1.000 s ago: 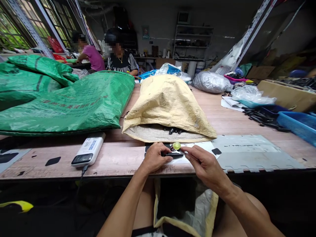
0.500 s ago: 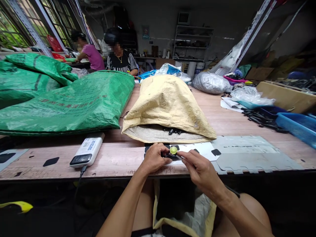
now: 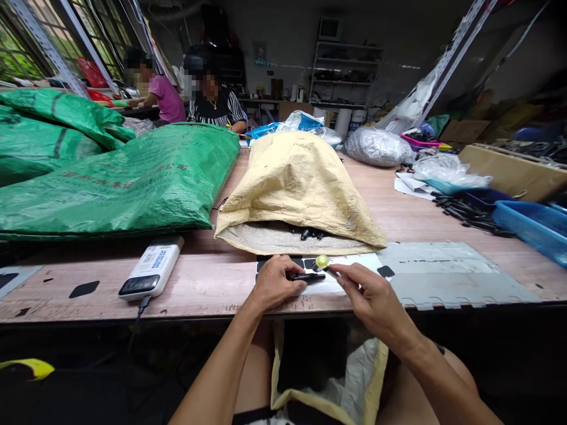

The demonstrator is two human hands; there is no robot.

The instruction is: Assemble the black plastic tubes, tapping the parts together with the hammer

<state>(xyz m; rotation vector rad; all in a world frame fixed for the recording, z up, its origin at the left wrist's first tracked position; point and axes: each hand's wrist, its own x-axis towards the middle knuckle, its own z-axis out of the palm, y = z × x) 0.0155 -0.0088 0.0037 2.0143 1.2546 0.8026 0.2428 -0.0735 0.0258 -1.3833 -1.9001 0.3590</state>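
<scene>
Near the table's front edge, my left hand (image 3: 278, 284) is closed on a slim black part (image 3: 311, 277) that points to the right. My right hand (image 3: 361, 287) pinches a small tool with a round yellow-green top (image 3: 321, 261), held just above the black part's right end. Under both hands lies a white sheet (image 3: 367, 261) with dark patches. Behind them a cream woven sack (image 3: 296, 183) lies with its mouth toward me, and small black parts (image 3: 306, 234) show in the opening.
Green sacks (image 3: 133, 183) fill the left side. A white power bank (image 3: 152, 268) with a cable lies at the front left. On the right are a grey mat (image 3: 452, 274), black parts and a blue tray (image 3: 529, 227). Two people sit at the back left.
My right hand has moved slightly right with the yellow-topped tool, away from my left hand. More of the black part now shows. The view has shifted a little.
</scene>
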